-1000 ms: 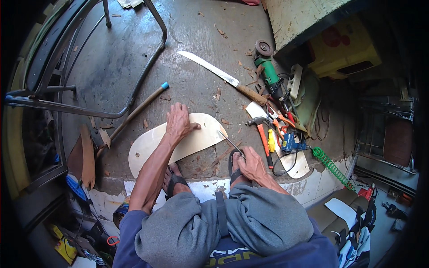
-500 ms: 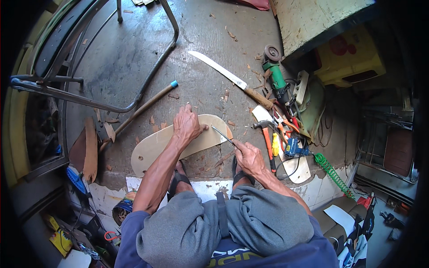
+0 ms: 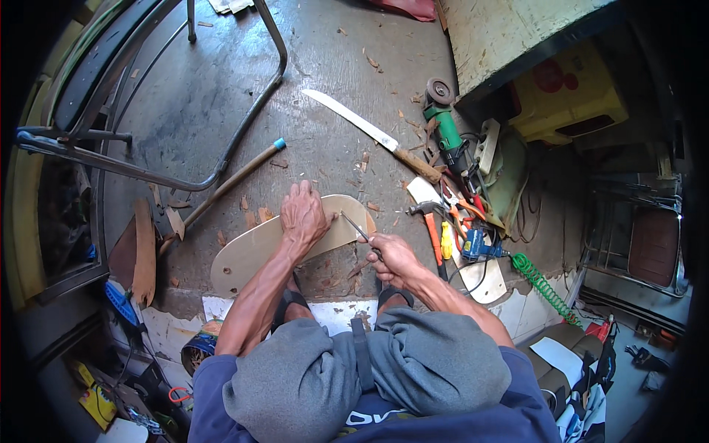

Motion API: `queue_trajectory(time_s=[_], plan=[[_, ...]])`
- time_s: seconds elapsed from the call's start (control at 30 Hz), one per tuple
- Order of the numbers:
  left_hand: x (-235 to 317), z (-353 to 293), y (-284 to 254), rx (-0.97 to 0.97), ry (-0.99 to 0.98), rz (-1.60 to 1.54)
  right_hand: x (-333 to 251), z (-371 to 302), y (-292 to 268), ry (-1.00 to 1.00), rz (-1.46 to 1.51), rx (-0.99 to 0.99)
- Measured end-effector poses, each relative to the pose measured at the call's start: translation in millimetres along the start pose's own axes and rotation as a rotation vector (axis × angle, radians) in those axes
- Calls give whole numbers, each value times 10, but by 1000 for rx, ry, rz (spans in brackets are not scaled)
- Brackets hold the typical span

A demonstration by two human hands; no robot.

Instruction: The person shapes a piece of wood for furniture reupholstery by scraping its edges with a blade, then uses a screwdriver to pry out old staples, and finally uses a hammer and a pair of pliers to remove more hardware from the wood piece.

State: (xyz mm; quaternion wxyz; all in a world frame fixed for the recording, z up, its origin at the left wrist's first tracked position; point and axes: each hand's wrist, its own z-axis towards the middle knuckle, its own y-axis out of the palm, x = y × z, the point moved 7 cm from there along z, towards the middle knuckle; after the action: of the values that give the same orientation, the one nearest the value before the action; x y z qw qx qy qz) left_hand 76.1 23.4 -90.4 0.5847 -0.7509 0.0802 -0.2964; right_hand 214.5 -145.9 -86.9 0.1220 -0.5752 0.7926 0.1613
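A pale flat board (image 3: 247,255) with rounded ends and a small hole near each end lies on the floor in front of my feet. Across its far edge rests my left hand (image 3: 304,215), fingers bent over that edge, holding the board down. My right hand (image 3: 391,258) is closed round a thin metal rod tool (image 3: 355,225); its grip is mostly hidden in my fist. The rod slants left, its tip at the hole near the board's right end. How deep the tip goes I cannot tell.
Right of the board lie a hammer (image 3: 433,236), a yellow-handled tool (image 3: 447,240), orange pliers (image 3: 461,203), a blue power tool (image 3: 480,245) with a green coiled hose (image 3: 543,284) and a green angle grinder (image 3: 445,129). Beyond lies a long knife (image 3: 354,119); at left, a wooden-handled tool (image 3: 236,179) and metal chair frame (image 3: 255,129).
My right hand has moved slightly left and turned, bringing the rod's tip to the hole. My left fingers have shifted on the board. The whole view has shifted a little.
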Motion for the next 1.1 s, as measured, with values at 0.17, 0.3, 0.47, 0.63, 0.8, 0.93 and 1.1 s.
queue_trajectory(time_s=[0.17, 0.3, 0.47, 0.63, 0.8, 0.93, 1.1], plan=[[89, -41, -22, 22, -2, 8, -144, -42, 74, -496, -954, 64], [122, -115, -48, 55, 6, -7, -363, 315, 122, -539, -1331, 164], [65, -158, -75, 76, -41, 33, -423, 565, 224, -116, -623, -32], [265, -232, -88, 226, 36, 69, -471, 97, 608, 3, -59, -3], [260, -488, -97, 259, 98, 137, -1337, -9, 474, -326, -1722, 58], [265, -407, -119, 243, 71, 86, -1097, 486, -158, -646, -1275, -220], [344, -381, -148, 287, 94, 119, 347, 472, 21, -190, -138, -46]])
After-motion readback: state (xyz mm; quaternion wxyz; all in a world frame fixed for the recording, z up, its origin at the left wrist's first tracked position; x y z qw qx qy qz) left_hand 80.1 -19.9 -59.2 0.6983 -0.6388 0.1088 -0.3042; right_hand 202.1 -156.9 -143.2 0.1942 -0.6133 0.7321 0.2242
